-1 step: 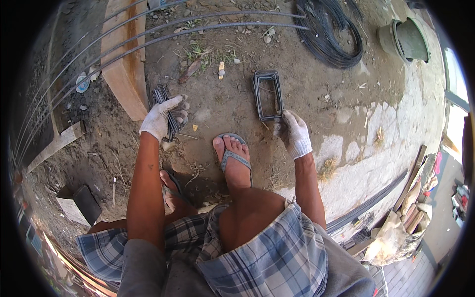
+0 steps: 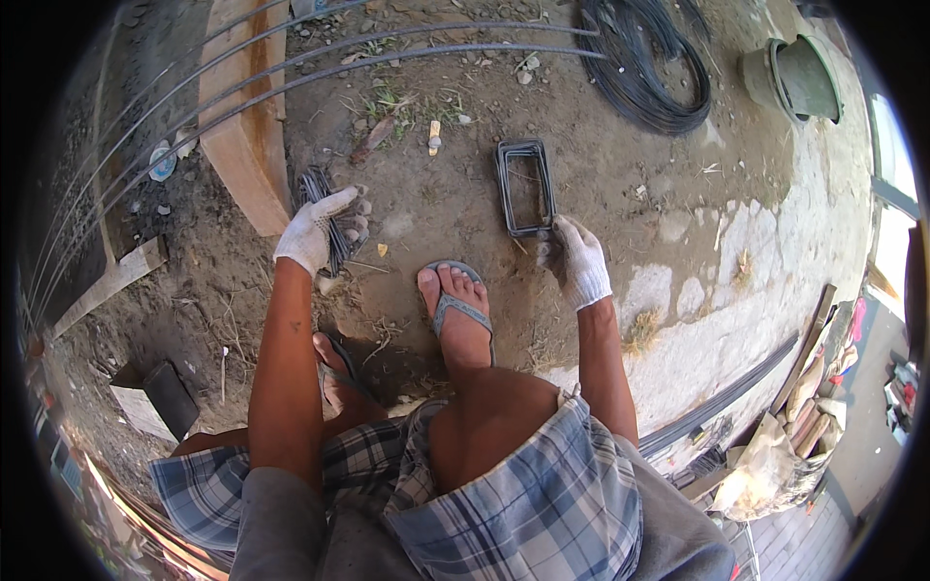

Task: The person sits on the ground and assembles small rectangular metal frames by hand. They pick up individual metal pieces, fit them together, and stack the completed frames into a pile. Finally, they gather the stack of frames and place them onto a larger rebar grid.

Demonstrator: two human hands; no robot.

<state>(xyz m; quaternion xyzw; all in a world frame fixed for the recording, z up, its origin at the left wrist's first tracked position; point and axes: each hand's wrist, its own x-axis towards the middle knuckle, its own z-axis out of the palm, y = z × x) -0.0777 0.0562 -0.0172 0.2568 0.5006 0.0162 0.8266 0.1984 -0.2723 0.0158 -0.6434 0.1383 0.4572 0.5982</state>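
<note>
White work gloves with dark-dotted palms cover both my hands. My left hand [image 2: 312, 232] is closed around a bundle of dark steel stirrups [image 2: 339, 250], seen nearly edge-on beside the end of a wooden beam. Farther right, a stack of rectangular steel stirrups [image 2: 504, 189] shows its open middle, with dirt visible through it. My right hand [image 2: 578, 259] grips that stack at its near right corner, the fingertips partly hidden. Between the hands, my sandalled foot [image 2: 457, 310] stands on the dirt.
The thick wooden beam [image 2: 242, 145] lies at the upper left, with long steel bars [image 2: 426, 50] crossing over it. A coil of dark wire [image 2: 693, 107] and a grey-green bucket [image 2: 809, 79] are at the far right. Some sacks and scraps [image 2: 775, 465] lie lower right.
</note>
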